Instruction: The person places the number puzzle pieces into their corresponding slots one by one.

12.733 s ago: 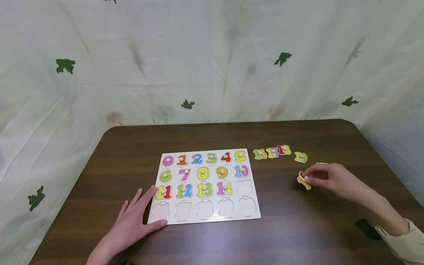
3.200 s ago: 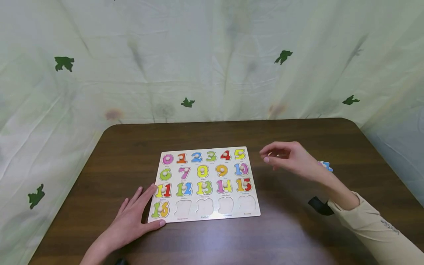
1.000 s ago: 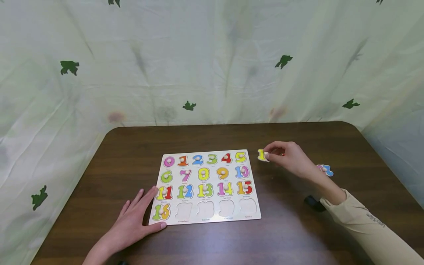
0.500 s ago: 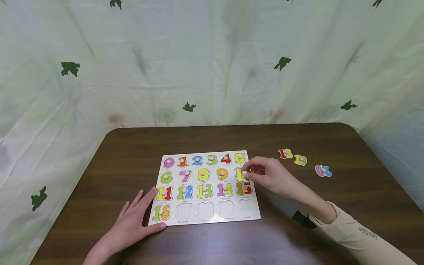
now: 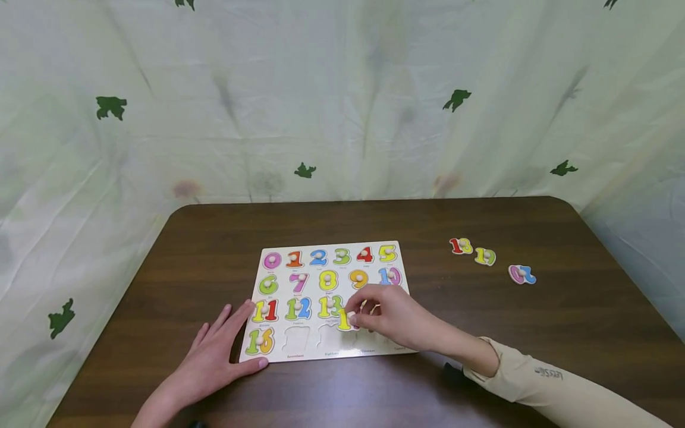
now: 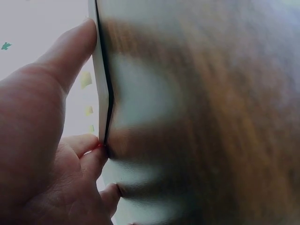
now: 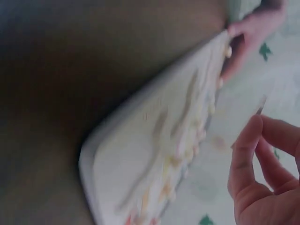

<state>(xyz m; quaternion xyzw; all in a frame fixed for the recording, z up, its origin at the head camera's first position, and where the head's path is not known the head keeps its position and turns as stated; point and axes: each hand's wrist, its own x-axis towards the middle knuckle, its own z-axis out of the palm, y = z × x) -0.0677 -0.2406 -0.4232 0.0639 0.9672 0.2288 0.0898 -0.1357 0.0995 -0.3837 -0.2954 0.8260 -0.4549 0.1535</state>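
Observation:
A white number puzzle board (image 5: pixel 321 351) lies on the brown table, with knobbed pieces 0 to 16 in their recesses. My left hand (image 5: pixel 206 362) rests at the board's left corner, fingers spread along the side and thumb on the front edge. Over the bottom half of the board, my right hand (image 5: pixel 393 315) pinches the knob of a number puzzle piece (image 5: pixel 343 321). Its yellow 1 shows; the fingers cover the second digit. Below it, the empty recess marked seventeen (image 5: pixel 296 340) is in plain sight, while the recesses to its right are partly hidden by the hand.
Loose on the table to the right are the 18 piece (image 5: pixel 461 246), the 19 piece (image 5: pixel 485 256) and a pink-and-blue piece (image 5: pixel 521 274) turned sideways. A pale curtain (image 5: pixel 342 107) with green leaf shapes hangs behind the table (image 5: pixel 214 226).
The 15 and 16 pieces have gone into the board. My right hand has taken a piece from beside the board and carried it left over the lower rows. My left hand has stayed put.

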